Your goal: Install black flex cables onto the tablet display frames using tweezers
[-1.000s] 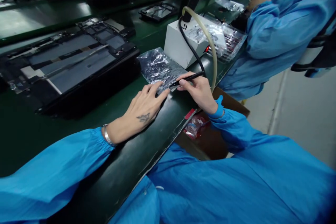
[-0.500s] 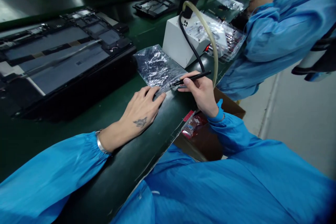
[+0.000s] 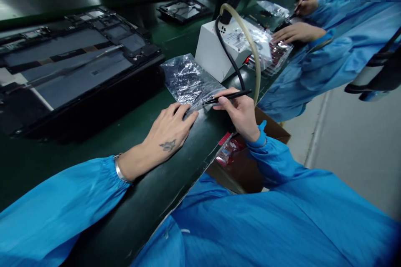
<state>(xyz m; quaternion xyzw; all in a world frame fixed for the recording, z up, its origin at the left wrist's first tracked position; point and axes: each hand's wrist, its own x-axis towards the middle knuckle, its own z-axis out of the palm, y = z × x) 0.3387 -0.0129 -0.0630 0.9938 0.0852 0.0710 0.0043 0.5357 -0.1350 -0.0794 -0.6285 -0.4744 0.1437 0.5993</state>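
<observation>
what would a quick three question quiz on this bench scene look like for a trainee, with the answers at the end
1. Open: what does the person's right hand hold?
2. True or false: the person's left hand is lying on the large dark device.
3. Multiple choice: what colour is the glowing light on the white box?
a) green
b) red
c) blue

Key:
1. A slim black tool, its tip at the clear bag.
2. False; its fingers are at the near edge of the clear bag.
3. b
</observation>
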